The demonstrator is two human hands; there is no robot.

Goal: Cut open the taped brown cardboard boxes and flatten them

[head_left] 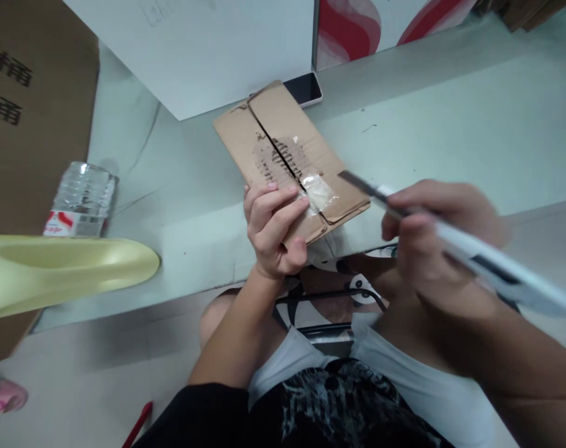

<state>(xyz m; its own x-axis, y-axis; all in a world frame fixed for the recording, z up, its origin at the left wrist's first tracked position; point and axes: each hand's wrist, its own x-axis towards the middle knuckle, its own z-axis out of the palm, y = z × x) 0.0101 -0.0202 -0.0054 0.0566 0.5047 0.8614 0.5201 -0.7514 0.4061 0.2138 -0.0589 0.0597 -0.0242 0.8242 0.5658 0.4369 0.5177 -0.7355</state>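
Note:
A flat brown cardboard box [264, 118] with dark print and a dark seam along its top face is tilted over the table. My left hand [276, 230] grips its near end, fingers across the top and thumb at the near edge. Clear tape [320, 193] covers part of the seam beside my fingertips. In my right hand [436, 236] is a white utility knife [488, 261], its dark blade out and pointing at the box's right edge. Motion blurs this hand and the knife. Whether the blade tip touches the cardboard, I cannot tell.
Behind the box lies a phone [306, 89] by a large white box [208, 50]. To the left are a clear plastic bottle [82, 199], a pale yellow curved object [73, 267] and a big brown carton [40, 118]. The pale table's [451, 124] front edge runs above my lap.

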